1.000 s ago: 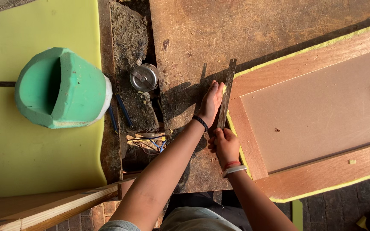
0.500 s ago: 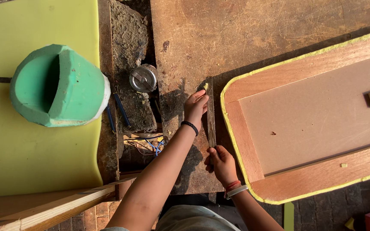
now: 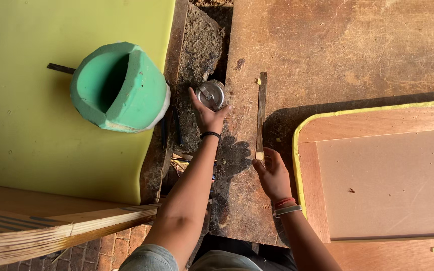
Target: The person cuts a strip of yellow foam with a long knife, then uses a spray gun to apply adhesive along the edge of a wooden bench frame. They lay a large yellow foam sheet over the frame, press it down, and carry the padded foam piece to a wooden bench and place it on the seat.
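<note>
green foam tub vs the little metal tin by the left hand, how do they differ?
The green foam tub is far bigger than the metal tin. The tub is matte green and open, lying on its side; the tin is shiny silver, lidded and flat. The tub rests on the yellow foam sheet, untouched; the tin sits in the gap between boards, at the left hand. Both are round.

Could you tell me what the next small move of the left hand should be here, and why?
Probably closing the left hand around the round metal tin and lifting it. Its fingers already reach the tin's rim but do not yet wrap it, while the right hand steadies the near end of the thin wooden strip on the worn board, so that side seems occupied.
</note>
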